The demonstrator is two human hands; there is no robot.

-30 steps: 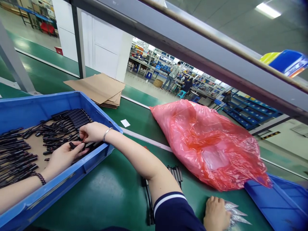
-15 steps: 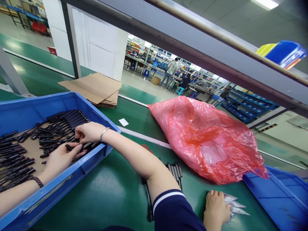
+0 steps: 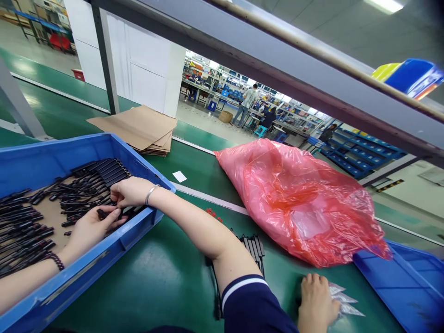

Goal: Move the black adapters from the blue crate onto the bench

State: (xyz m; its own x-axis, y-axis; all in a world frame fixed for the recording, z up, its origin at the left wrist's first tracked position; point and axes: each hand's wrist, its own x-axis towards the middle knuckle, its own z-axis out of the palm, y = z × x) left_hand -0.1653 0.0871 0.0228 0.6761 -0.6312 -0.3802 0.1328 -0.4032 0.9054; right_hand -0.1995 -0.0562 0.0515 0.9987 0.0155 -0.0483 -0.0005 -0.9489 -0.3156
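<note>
Both my hands are over the near right corner of a blue plastic bin (image 3: 114,252). My left hand (image 3: 92,226), with a dark bead bracelet, pinches a short black cable (image 3: 103,214) between thumb and fingers. Close against it, my right hand (image 3: 130,192), wearing a silver bangle, has its fingertips closed at the same cable; the fingers hide most of that piece. Many black cables (image 3: 85,192) with slim rectangular ends lie in rows on brown cardboard in the bin. More black cables (image 3: 255,247) lie on the green bench, partly behind my right arm.
A co-worker's hand (image 3: 317,296) rests on silvery packets (image 3: 347,303) at lower right. A large red plastic bag (image 3: 294,203) lies near another blue bin (image 3: 405,286). Cardboard sheets (image 3: 138,127), a white paper piece (image 3: 179,176) and small red parts (image 3: 211,212) sit on the bench. A metal beam (image 3: 277,55) crosses above.
The whole view has shifted slightly, so things appear a little further right. My two hands keep almost the same pose together at the cable.
</note>
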